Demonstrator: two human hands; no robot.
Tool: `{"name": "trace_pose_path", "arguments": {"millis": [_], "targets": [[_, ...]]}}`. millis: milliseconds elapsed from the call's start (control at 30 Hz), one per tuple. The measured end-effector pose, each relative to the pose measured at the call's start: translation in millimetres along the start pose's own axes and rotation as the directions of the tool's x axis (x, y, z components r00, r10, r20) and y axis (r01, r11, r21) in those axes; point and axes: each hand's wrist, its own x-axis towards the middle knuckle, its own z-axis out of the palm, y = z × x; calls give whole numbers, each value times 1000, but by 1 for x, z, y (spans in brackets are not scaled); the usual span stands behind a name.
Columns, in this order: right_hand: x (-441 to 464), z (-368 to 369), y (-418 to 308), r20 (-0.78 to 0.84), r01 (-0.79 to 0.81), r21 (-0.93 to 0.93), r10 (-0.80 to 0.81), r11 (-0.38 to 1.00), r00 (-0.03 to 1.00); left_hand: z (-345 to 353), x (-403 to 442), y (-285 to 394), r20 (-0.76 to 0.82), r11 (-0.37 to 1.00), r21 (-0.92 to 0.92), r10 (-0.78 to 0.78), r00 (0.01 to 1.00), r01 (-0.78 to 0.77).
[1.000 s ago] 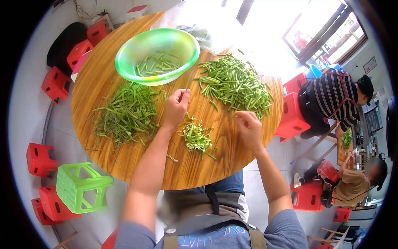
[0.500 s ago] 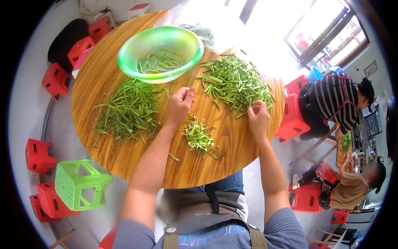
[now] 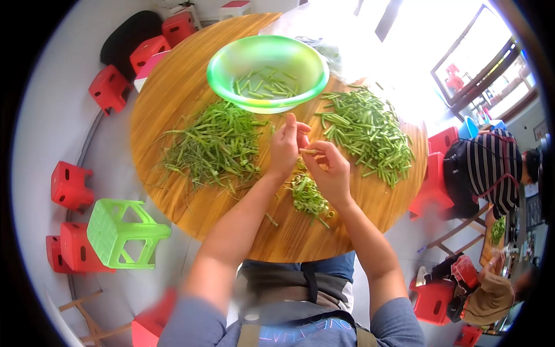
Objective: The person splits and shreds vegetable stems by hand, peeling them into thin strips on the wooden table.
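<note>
My left hand (image 3: 287, 143) is raised over the wooden table (image 3: 277, 234), fingers curled; whether it holds anything is too small to tell. My right hand (image 3: 329, 168) pinches a short pale stem piece (image 3: 310, 151) between thumb and fingertips, close beside my left fingers. Just below both hands lies a small heap of pale green trimmings (image 3: 308, 195). Long leafy greens (image 3: 217, 147) are piled to the left. Cut green stems (image 3: 370, 133) form a wide heap to the right. Beyond my hands stands a green basin (image 3: 269, 104) with several cut stems inside.
A clear plastic bag (image 3: 332, 49) lies behind the basin. A green stool (image 3: 124, 234) and several red stools (image 3: 72, 186) stand on the floor at left. On the right, a person in a striped top (image 3: 492, 168) and another in brown (image 3: 488, 298) sit near a board with greens.
My right hand has left the edge of the cut stem heap and come to my left hand, now with a piece in its fingertips. The view has turned, shifting the table rightward.
</note>
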Motion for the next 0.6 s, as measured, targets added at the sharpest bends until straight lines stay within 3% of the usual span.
{"name": "trace_pose_path", "arguments": {"millis": [100,233,400,600], "targets": [[9,4,-6,68,97,-207,-84,974,994,-3,5,-5,-29,999,-17,-33,999,32],[13,4,-6,84,121,-151,-109,981,990,-4,9,-7,-67,995,-34,-91,994,89],[4,3,8,48,-32,-36,34,999,998,-3,14,-10,-123,993,-31,-118,985,115],[10,-16,11,238,-53,-77,70,996,969,-4,20,-18,-198,994,104,-17,980,39]]}}
